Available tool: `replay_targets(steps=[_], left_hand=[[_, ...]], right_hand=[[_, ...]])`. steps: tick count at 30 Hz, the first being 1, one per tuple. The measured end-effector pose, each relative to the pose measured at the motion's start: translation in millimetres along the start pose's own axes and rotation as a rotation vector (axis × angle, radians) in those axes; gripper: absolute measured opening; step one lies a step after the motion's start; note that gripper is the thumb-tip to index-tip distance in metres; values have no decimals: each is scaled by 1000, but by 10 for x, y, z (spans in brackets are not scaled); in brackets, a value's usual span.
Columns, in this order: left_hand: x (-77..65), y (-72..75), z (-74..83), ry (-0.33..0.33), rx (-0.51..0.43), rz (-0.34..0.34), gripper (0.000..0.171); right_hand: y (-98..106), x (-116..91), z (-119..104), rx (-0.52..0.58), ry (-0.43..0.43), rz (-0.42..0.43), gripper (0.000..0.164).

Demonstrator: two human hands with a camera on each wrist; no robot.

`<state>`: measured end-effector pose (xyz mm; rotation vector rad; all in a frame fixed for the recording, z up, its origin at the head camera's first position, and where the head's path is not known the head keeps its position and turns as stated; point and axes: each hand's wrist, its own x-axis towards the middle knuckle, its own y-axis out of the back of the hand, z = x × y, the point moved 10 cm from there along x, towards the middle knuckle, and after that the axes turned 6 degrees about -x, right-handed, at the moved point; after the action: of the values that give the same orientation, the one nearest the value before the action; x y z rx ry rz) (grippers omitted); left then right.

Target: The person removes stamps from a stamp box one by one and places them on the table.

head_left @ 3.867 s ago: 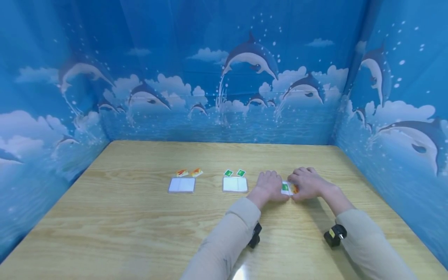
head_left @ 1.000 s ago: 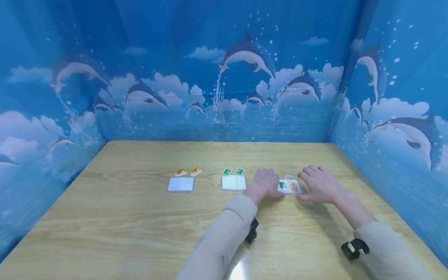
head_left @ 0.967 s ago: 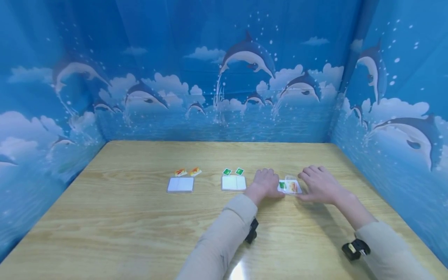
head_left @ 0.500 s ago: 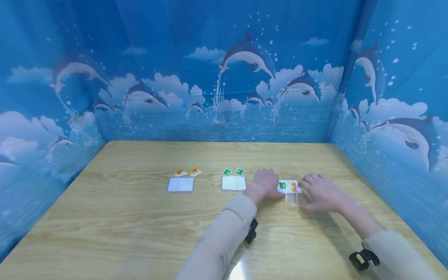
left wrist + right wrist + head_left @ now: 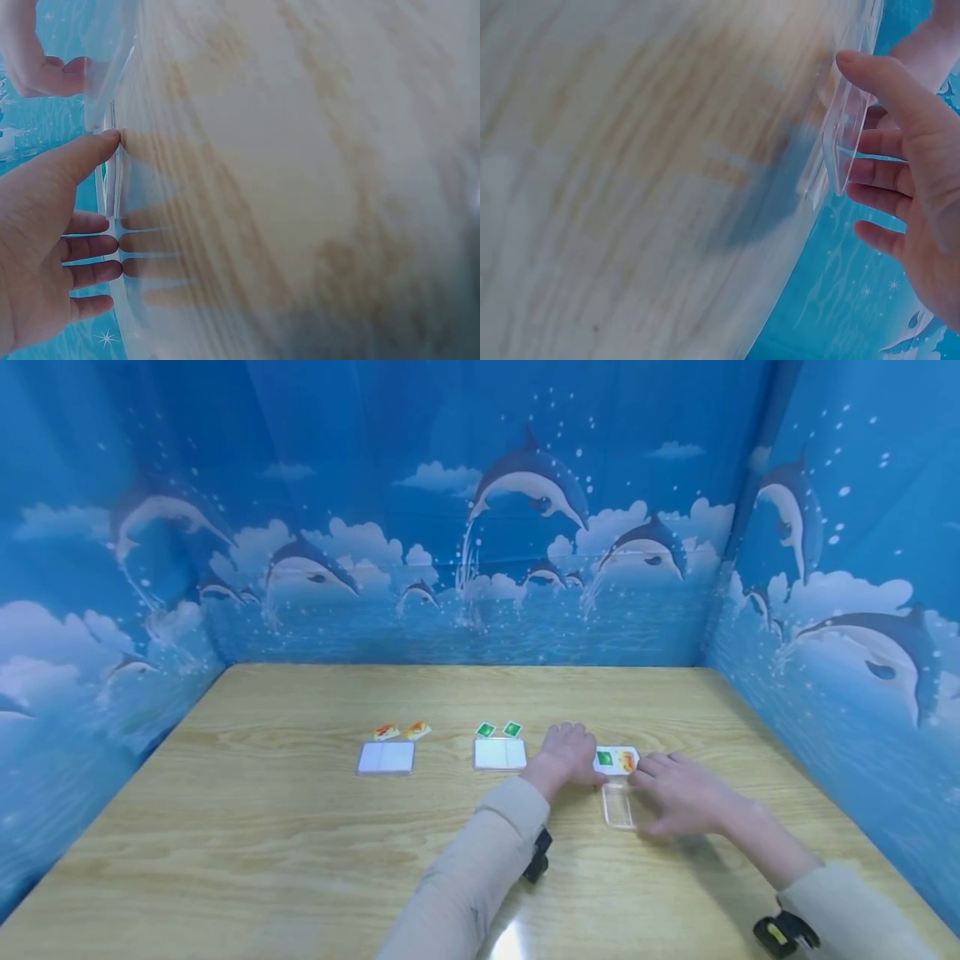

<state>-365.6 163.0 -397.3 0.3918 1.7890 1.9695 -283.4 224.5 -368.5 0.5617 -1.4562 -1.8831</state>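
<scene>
At the right of the table lies a flat white case (image 5: 617,760) holding a green picture piece (image 5: 605,759) and an orange one (image 5: 627,762), side by side. My left hand (image 5: 570,753) holds the case's left end, thumb on the near side and fingers on the far side. The left wrist view shows that thumb and spread fingers at the case's edge. My right hand (image 5: 686,793) pinches a clear plastic cover (image 5: 847,131) between thumb and fingers. In the head view the clear cover (image 5: 618,806) is just in front of the case, tilted, its exact height unclear.
Two more white cases lie to the left, one in the middle (image 5: 499,754) and one farther left (image 5: 386,758). Green pieces (image 5: 512,729) sit behind the middle one, orange pieces (image 5: 417,730) behind the other. A dolphin-print curtain (image 5: 360,610) borders the wooden table (image 5: 300,843).
My right hand has lifted the clear cover away from the case and brought it toward me, turning it. My left hand has stayed at the case's left end.
</scene>
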Motion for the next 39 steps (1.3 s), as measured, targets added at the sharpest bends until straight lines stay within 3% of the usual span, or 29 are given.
replay_targets(steps=[12, 25, 34, 39], left_hand=[[-6, -37, 9, -9, 3, -5, 62], [-32, -53, 44, -65, 133, 8, 65], [-5, -72, 40, -81, 155, 12, 68], [12, -82, 30, -86, 159, 18, 68]], right_hand=[[-17, -12, -59, 23, 25, 32, 61], [-53, -13, -69, 83, 15, -7, 57], [-95, -1, -13, 137, -23, -43, 58], [-99, 5, 39, 151, -27, -7, 58]])
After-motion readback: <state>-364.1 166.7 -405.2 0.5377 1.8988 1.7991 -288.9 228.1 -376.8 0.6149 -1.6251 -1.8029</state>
